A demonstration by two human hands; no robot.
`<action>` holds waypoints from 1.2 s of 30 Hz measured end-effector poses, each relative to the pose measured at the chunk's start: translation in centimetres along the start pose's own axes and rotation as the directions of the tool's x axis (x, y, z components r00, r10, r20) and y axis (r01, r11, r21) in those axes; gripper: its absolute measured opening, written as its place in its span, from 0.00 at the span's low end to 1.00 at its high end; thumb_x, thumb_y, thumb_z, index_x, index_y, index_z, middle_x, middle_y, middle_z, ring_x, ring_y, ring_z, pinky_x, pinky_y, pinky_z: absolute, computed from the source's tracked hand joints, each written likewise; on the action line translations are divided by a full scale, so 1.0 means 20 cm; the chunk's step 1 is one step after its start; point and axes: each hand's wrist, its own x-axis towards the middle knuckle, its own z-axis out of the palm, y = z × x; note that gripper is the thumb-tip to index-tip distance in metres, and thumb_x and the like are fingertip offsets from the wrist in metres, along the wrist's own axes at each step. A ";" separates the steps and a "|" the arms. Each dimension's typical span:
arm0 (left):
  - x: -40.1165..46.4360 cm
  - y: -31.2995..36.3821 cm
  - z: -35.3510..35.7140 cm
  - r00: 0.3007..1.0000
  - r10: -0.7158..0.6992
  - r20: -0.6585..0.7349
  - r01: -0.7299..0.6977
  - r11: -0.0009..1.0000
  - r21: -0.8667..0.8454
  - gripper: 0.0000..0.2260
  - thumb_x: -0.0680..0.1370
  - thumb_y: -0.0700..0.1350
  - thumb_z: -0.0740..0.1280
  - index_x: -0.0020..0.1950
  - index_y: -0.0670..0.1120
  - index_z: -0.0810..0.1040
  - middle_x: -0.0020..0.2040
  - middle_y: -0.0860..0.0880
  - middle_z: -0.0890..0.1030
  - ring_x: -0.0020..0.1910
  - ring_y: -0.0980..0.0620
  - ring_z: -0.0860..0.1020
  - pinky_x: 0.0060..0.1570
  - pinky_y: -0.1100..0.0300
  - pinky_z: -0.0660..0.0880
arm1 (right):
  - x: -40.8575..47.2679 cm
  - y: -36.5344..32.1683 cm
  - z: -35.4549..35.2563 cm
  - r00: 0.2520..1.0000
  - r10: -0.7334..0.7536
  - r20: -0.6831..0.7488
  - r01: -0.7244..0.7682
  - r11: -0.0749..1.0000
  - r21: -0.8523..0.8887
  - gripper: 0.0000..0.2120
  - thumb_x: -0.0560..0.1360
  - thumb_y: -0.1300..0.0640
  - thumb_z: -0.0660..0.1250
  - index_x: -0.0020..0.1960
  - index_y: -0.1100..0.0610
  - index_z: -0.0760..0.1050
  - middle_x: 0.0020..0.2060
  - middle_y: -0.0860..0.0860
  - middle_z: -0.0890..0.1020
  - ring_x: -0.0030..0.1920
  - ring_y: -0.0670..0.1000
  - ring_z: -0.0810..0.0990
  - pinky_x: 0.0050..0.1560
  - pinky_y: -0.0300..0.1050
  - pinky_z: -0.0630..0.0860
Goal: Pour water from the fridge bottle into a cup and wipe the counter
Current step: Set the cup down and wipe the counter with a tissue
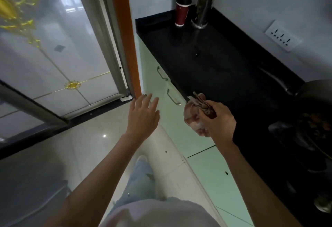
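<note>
The left hand (142, 114) hangs open with spread fingers, holding nothing, off the black counter's (206, 61) front edge. The right hand (218, 119) is closed around a crumpled, pinkish cloth (193, 117) with a dark red patch, just at that edge. The cloth looks soft and light; bunching it in the palm should serve for wiping. At the counter's far end a red cup (182, 12) stands beside a steel utensil holder (202, 13). No bottle or fridge is visible; motion blur muddies the cloth.
</note>
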 end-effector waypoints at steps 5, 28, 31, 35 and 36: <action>0.45 -0.17 0.03 0.991 0.127 0.040 -0.126 0.992 -0.022 0.20 0.80 0.49 0.63 0.70 0.45 0.71 0.70 0.41 0.73 0.69 0.39 0.70 0.68 0.40 0.66 | 0.27 -0.02 0.16 0.991 0.114 -0.066 -0.118 0.991 -0.070 0.17 0.67 0.52 0.77 0.53 0.57 0.82 0.42 0.53 0.82 0.41 0.55 0.81 0.35 0.45 0.77; 1.83 -0.19 0.53 0.816 0.437 0.379 -0.441 0.894 -0.083 0.22 0.82 0.51 0.56 0.75 0.47 0.64 0.75 0.44 0.66 0.74 0.43 0.63 0.72 0.44 0.60 | 0.88 0.26 0.46 0.799 0.575 -0.177 -0.601 0.774 -0.202 0.20 0.67 0.46 0.68 0.54 0.56 0.81 0.42 0.53 0.82 0.40 0.56 0.80 0.35 0.42 0.70; 1.90 -0.19 0.57 0.774 0.489 0.403 -0.492 0.864 -0.106 0.22 0.81 0.51 0.58 0.74 0.47 0.66 0.74 0.43 0.67 0.73 0.43 0.64 0.71 0.43 0.62 | 0.88 0.28 0.47 0.754 0.605 -0.255 -0.655 0.722 -0.222 0.18 0.67 0.50 0.73 0.54 0.57 0.81 0.41 0.54 0.82 0.39 0.56 0.80 0.34 0.41 0.68; 1.97 -0.21 0.64 0.702 0.564 0.435 -0.567 0.812 -0.138 0.21 0.80 0.49 0.62 0.72 0.45 0.69 0.71 0.42 0.70 0.71 0.41 0.68 0.68 0.42 0.66 | 0.87 0.28 0.51 0.689 0.640 -0.341 -0.724 0.636 -0.269 0.18 0.67 0.52 0.76 0.54 0.57 0.81 0.42 0.53 0.82 0.41 0.56 0.80 0.33 0.42 0.70; 1.99 -0.22 0.65 0.687 0.584 0.432 -0.588 0.796 -0.142 0.21 0.79 0.49 0.64 0.71 0.44 0.71 0.70 0.41 0.72 0.70 0.40 0.70 0.66 0.41 0.68 | 0.88 0.27 0.53 0.667 0.651 -0.363 -0.743 0.614 -0.265 0.18 0.67 0.52 0.77 0.54 0.57 0.81 0.42 0.53 0.82 0.41 0.56 0.80 0.34 0.42 0.71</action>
